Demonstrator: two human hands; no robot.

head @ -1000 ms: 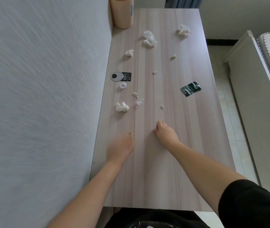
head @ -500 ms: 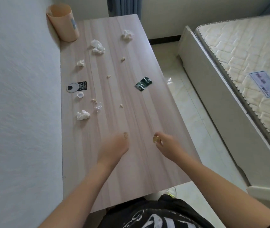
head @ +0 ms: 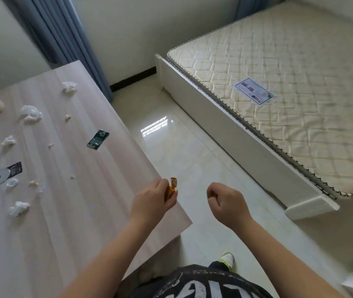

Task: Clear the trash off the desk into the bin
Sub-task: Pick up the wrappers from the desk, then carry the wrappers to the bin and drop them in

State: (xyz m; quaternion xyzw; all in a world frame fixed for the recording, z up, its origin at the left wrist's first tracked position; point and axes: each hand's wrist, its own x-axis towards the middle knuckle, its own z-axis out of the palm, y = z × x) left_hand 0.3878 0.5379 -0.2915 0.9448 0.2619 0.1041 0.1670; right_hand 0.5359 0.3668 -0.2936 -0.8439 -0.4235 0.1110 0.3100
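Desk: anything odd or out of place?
Yes: crumpled tissues and small scraps litter the desk, plus a dark green wrapper lying askew. The left hand holds an orange wrapper.

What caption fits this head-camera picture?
Left hand pinches an orange wrapper beside a littered desk.

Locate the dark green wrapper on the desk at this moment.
In the head view, the dark green wrapper lies flat near the desk's right edge, beyond the left hand.
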